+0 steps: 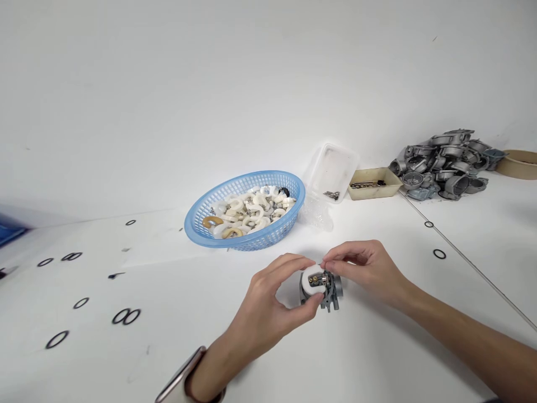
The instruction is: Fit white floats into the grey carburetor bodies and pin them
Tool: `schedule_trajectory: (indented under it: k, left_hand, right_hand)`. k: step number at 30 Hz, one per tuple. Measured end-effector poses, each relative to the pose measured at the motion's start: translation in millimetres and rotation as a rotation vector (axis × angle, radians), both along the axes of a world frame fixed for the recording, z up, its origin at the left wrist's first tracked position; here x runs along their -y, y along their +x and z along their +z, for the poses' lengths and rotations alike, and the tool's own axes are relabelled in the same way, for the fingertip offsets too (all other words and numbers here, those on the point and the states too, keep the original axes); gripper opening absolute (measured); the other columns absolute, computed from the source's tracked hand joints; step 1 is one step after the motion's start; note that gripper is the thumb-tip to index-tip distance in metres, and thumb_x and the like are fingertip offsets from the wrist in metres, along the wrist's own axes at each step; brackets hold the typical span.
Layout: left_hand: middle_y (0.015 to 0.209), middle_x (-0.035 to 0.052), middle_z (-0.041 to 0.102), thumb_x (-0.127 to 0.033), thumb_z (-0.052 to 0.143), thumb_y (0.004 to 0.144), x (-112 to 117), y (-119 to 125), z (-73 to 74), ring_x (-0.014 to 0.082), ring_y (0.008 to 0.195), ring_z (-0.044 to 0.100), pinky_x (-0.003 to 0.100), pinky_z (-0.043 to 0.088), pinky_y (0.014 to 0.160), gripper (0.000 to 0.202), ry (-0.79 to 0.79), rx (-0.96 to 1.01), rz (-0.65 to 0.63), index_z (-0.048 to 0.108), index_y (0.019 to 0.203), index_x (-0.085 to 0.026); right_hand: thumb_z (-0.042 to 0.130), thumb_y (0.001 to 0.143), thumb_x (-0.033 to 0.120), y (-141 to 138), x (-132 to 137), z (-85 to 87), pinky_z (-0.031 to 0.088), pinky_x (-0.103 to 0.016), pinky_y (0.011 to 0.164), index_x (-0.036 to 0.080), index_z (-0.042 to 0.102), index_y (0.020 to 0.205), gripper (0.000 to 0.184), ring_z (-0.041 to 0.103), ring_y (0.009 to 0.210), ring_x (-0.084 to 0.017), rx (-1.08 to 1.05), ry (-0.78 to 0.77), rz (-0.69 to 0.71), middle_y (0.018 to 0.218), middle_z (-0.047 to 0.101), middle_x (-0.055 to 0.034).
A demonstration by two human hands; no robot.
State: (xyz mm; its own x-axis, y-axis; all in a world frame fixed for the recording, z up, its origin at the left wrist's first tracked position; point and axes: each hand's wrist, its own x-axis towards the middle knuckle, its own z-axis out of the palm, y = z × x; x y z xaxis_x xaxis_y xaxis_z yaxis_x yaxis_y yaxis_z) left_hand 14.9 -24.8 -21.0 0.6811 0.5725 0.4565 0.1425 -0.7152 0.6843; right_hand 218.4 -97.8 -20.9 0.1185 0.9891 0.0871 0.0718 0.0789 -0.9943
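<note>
A grey metal carburetor body (336, 286) rests on the white table in front of me. On top of it sits a white C-shaped float (308, 284), with brass jets showing inside its curve. My left hand (268, 302) grips the carburetor and float from the left, thumb at the near side and fingers at the far side. At the float's far right edge, the fingertips of my right hand (369, 271) are pinched together. Whatever is between them is too small or hidden to make out.
A blue basket (197, 238) holds many white floats. Behind are a clear plastic tub (333, 168) with small metal parts, a cream tray (373, 193), a heap of grey carburetor bodies (453, 162) and a tan container (520, 168). Black rubber rings (57, 340) lie scattered on the left.
</note>
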Motion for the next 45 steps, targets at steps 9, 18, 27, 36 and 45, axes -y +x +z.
schedule_trajectory:
  k: [9, 18, 27, 36, 45]
  left_hand:
    - [0.104, 0.0035, 0.071, -0.017, 0.071, 0.086, 1, 1, -2.0, 0.0184, 0.09, 0.068, 0.03, 0.057, 0.079, 0.033, 0.024, 0.038, -0.023, 0.07, 0.119, -0.025]
    - [0.103, 0.0029, 0.069, -0.018, 0.072, 0.087, 2, 1, -6.9, 0.0176, 0.089, 0.067, 0.029, 0.055, 0.077, 0.033, 0.067, 0.038, 0.003, 0.07, 0.119, -0.025]
    - [0.104, 0.0033, 0.069, -0.017, 0.071, 0.088, 2, 2, -6.8, 0.0176, 0.09, 0.067, 0.029, 0.056, 0.079, 0.034, 0.086, 0.048, -0.004, 0.068, 0.121, -0.024]
    - [0.105, 0.0033, 0.071, -0.018, 0.073, 0.087, 4, 2, -9.2, 0.0181, 0.093, 0.067, 0.03, 0.056, 0.083, 0.034, 0.111, 0.067, 0.019, 0.068, 0.12, -0.024]
    - [0.106, 0.0036, 0.071, -0.016, 0.072, 0.087, 4, 1, -11.3, 0.0187, 0.094, 0.069, 0.031, 0.058, 0.083, 0.036, 0.149, 0.073, 0.031, 0.066, 0.122, -0.024]
  right_hand:
    - [0.077, 0.082, 0.036, -1, -1, -1.5, 0.056, -0.031, 0.067, 0.021, 0.08, 0.084, 0.015, 0.07, 0.074, -0.019, -0.038, -0.036, -0.023, 0.08, 0.077, -0.0036]
    - [0.079, 0.08, 0.035, 4, -4, -0.9, 0.051, -0.035, 0.076, 0.022, 0.075, 0.098, 0.023, 0.067, 0.078, -0.019, -0.039, -0.092, -0.005, 0.079, 0.074, -0.0009]
    - [0.081, 0.077, 0.039, 4, -7, -1.4, 0.049, -0.033, 0.075, 0.023, 0.074, 0.096, 0.026, 0.066, 0.078, -0.017, -0.162, -0.157, 0.019, 0.081, 0.073, -0.0002]
    - [0.086, 0.072, 0.039, 4, -9, -6.1, 0.047, -0.031, 0.074, 0.021, 0.074, 0.09, 0.027, 0.063, 0.075, -0.015, -0.283, -0.221, 0.03, 0.081, 0.072, 0.0001]
    - [0.087, 0.073, 0.044, 3, -10, -10.4, 0.047, -0.03, 0.071, 0.021, 0.076, 0.084, 0.028, 0.065, 0.077, -0.016, -0.261, -0.218, 0.045, 0.079, 0.072, -0.0009]
